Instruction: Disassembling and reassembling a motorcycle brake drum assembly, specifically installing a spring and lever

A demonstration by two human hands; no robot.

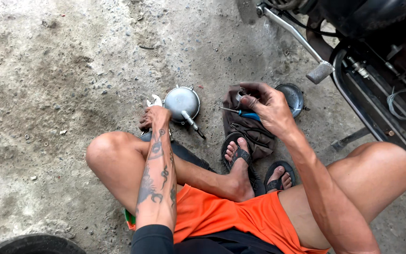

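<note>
Rough concrete floor [57, 70] lies bare to the left. The left hand [153, 118] grips a wrench [154, 100] beside a round grey metal cover [181, 103]. The right hand [266, 106] pinches a small metal part [239, 97] above a dark cloth [250, 131], near a motorcycle [377, 56].

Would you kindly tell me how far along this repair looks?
Done: two round metal covers lie off on the concrete. In hand: the right hand pinches a small part; the left hand reaches a wrench. Left: neither cover is refitted.
</note>
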